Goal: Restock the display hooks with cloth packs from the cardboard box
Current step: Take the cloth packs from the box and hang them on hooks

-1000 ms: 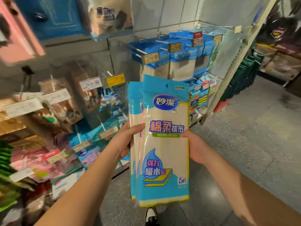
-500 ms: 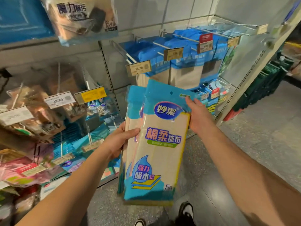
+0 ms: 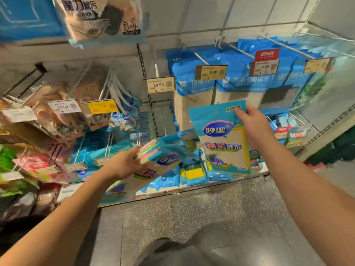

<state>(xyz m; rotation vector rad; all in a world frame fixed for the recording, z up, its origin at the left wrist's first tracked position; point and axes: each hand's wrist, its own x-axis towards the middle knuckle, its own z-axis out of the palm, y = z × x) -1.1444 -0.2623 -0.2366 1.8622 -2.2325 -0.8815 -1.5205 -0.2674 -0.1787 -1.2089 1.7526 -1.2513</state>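
My right hand [image 3: 253, 125] pinches the top right corner of one blue and cream cloth pack [image 3: 222, 139] and holds it upright in front of the shelf, below the display hooks [image 3: 199, 56]. Its hang hole shows near the top edge. My left hand [image 3: 124, 164] grips a tilted stack of the same cloth packs [image 3: 159, 162] lower and to the left. Blue packs [image 3: 194, 73] hang on the hooks behind price tags. The cardboard box is out of view.
A hook with a 14.90 tag [image 3: 158, 85] juts out left of the blue packs. Sponge packs [image 3: 194, 171] lie on the bottom shelf. Brown and pink goods [image 3: 48, 120] hang at the left. A large pack [image 3: 99, 18] hangs overhead. The speckled floor [image 3: 192, 217] lies below.
My right hand has lifted one pack off the stack and raised it up and right toward the hooks. My left hand has dropped lower and left with the other packs, now tilted.
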